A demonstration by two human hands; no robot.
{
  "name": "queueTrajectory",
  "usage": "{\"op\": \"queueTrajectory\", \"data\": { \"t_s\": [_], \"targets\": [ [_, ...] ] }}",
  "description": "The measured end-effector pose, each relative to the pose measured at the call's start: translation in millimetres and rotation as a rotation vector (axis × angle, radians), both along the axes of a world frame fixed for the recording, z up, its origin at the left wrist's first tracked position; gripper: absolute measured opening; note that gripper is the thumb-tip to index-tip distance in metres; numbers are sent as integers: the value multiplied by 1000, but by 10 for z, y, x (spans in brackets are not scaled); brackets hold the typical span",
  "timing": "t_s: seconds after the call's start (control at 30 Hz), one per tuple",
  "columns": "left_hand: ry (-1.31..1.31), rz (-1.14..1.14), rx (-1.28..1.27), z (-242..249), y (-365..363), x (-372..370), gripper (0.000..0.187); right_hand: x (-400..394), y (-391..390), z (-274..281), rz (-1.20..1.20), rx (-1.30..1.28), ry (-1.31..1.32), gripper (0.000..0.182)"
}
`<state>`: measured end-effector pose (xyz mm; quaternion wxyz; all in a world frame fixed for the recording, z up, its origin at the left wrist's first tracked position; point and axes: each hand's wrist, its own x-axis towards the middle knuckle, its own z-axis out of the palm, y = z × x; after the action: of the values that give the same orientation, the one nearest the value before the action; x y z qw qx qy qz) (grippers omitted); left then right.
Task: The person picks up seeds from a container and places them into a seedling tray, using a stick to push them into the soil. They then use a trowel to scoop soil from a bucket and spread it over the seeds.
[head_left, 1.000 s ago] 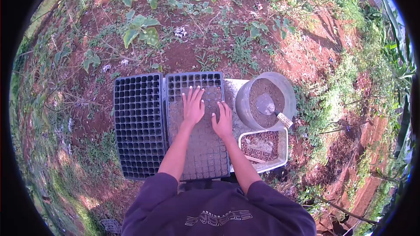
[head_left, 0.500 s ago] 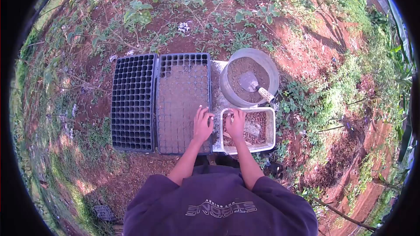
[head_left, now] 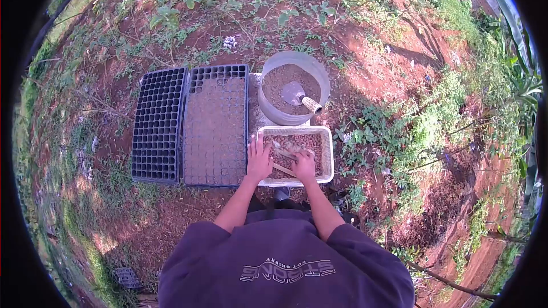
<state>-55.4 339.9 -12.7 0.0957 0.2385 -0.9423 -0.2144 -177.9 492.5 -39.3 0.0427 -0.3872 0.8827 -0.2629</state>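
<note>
My left hand (head_left: 260,159) lies with fingers apart on the left edge of a white rectangular tub (head_left: 327,154) that holds reddish-brown seeds or pebbles. My right hand (head_left: 304,165) is inside the tub, fingers curled down onto the contents near a thin pale stick (head_left: 281,169). Whether it grips anything is hidden. Left of the tub lies a black seedling tray (head_left: 216,128) with most cells filled with soil. Only its far rows are empty.
An empty black seedling tray (head_left: 157,125) lies at the far left. Behind the tub stands a grey bucket (head_left: 273,115) of soil with a trowel (head_left: 298,95) in it. All around is red earth with weeds and grass.
Both hands left the soil-filled tray and moved right to the white tub. The right hand went into the tub, the left came to its edge. The view shifted right.
</note>
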Motion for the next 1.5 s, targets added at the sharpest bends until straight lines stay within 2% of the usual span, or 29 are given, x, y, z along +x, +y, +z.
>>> {"op": "queueTrajectory", "data": {
  "t_s": [0.23, 0.43, 0.57, 0.67, 0.73, 0.87, 0.97, 1.03, 1.17, 1.23, 1.4, 1.5],
  "targets": [
    [-124, 4, -3, -11, -3, -21, 47, 25, -5, 3, -52, 214, 21, 27],
    [-233, -13, 51, 9, -46, -32, 41, 2, -54, -66, -61, 248, -4, 23],
    [-218, -19, 56, 18, -44, -28, 39, -16, -96, -61, -65, 230, -33, 21],
    [-138, -28, 69, -1, -47, 12, 36, 15, -109, -19, -78, 126, -35, 18],
    [66, 15, 154, 28, -39, 1, 33, 0, -122, 47, 41, -30, -55, 15],
    [199, 58, 180, 169, -82, 56, 26, 26, -222, 248, 116, -54, -88, 12],
    [285, 53, 102, 215, -208, 131, 18, 60, -356, 435, 195, -121, -129, 10],
    [359, 85, 192, 250, -336, 180, 14, 100, -464, 523, 213, -176, -158, 10],
    [388, 142, 139, 329, -601, 275, 10, 188, -740, 588, 240, -145, -88, 12],
    [402, 164, 137, 343, -744, 305, 10, 250, -889, 594, 291, -248, -100, 13],
    [420, 207, 156, 379, -1126, 386, 10, 334, -1285, 696, 295, -199, -180, 13],
    [401, 237, 186, 448, -1342, 427, 10, 344, -1565, 696, 310, -308, -131, 12]
  ]
}}
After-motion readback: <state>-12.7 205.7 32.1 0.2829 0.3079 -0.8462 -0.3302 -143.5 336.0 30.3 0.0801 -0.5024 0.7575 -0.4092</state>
